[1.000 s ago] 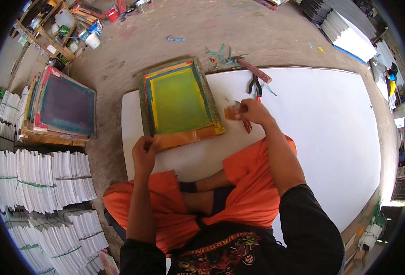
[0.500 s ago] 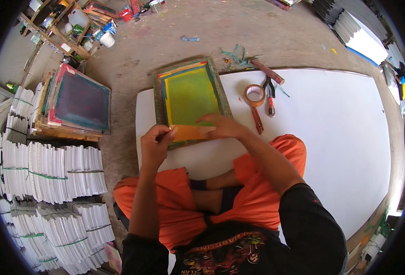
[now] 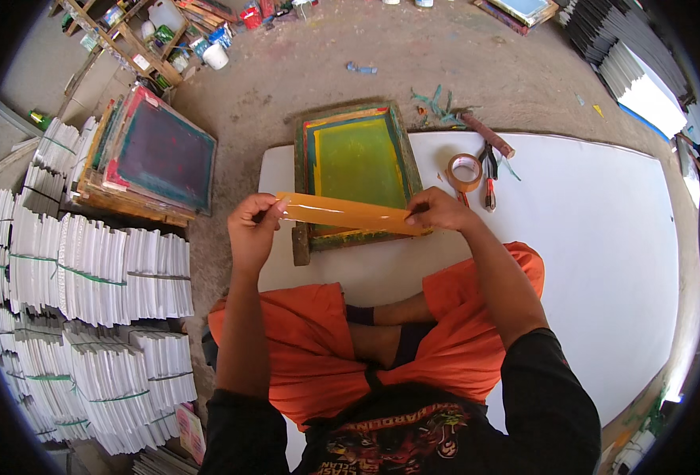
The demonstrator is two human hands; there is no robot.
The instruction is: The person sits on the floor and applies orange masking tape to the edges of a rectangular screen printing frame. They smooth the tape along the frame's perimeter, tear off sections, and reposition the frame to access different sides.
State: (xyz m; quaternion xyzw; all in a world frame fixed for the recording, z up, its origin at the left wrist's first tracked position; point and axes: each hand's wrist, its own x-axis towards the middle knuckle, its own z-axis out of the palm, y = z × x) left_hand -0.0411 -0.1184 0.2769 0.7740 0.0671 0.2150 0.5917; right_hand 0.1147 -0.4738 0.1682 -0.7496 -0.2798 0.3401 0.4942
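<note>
A strip of orange-brown packing tape [image 3: 346, 213] stretches between my two hands, above the near end of a framed printing screen [image 3: 358, 158] with yellow-green mesh. My left hand [image 3: 253, 229] pinches the strip's left end, just outside the frame's left side. At the other end, my right hand [image 3: 439, 210] pinches it near the frame's lower right corner. The strip hides part of the screen's near edge. Right of the screen lie a roll of brown tape [image 3: 465, 172], a cutter [image 3: 462, 198] partly hidden by my right hand, and pliers [image 3: 488, 162].
The screen rests on a large white board [image 3: 595, 237]. A reddish rod [image 3: 488, 136] and green scraps [image 3: 437, 103] lie at its far edge. More framed screens [image 3: 164, 150] lean at left, by bundled white stacks [image 3: 89, 265]. A wooden shelf [image 3: 136, 47] stands far left.
My right hand has moved right and now grips the strip's right end. The strip is drawn out longer and lifted, and my left hand has shifted left.
</note>
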